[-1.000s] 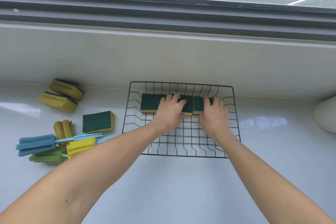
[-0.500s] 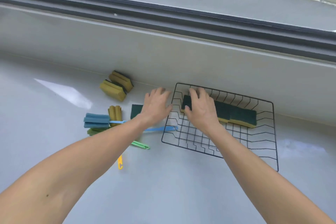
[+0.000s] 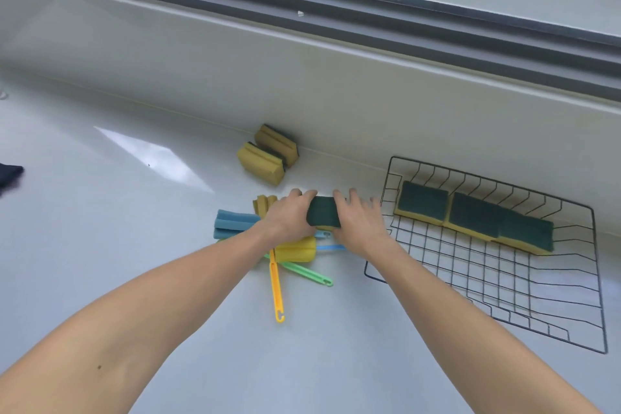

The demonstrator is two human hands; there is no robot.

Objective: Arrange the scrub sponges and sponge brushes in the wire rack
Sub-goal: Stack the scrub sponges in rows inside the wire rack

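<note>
My left hand [image 3: 290, 217] and right hand [image 3: 361, 222] seem to clasp the green-topped sponge [image 3: 323, 214], fingers curled, just left of the wire rack [image 3: 594, 279].

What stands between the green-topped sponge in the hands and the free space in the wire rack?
Nothing visible does: the green-topped yellow scrub sponge sits just left of the black wire rack, whose near grid is bare.

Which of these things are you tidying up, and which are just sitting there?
For the job:
wire rack
three sponges in the rack
sponge between left hand and right hand, at
two sponges by the wall
sponge brushes

Just there:
dark thing at the left edge
window track
</note>
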